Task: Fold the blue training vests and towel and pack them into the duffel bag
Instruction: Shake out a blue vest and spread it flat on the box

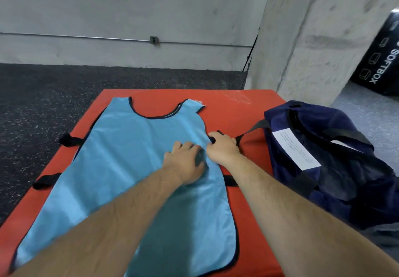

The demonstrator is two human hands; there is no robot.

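Observation:
A light blue training vest (129,158) with dark trim lies spread flat on a red mat (237,108), its neck hole pointing away from me. My left hand (183,162) rests palm down on the vest near its right edge, fingers bent against the cloth. Right beside it, my right hand (222,147) grips the vest's right edge, at a black strap, with curled fingers. The navy duffel bag (323,164) sits to the right of the mat, bearing a white label, its black strap reaching toward my right hand. No towel is in view.
Black straps (69,139) stick out from the mat's left side. Dark speckled floor (43,95) surrounds the mat. A concrete pillar (302,39) stands behind the bag, and a black softbox case (380,60) leans at the far right.

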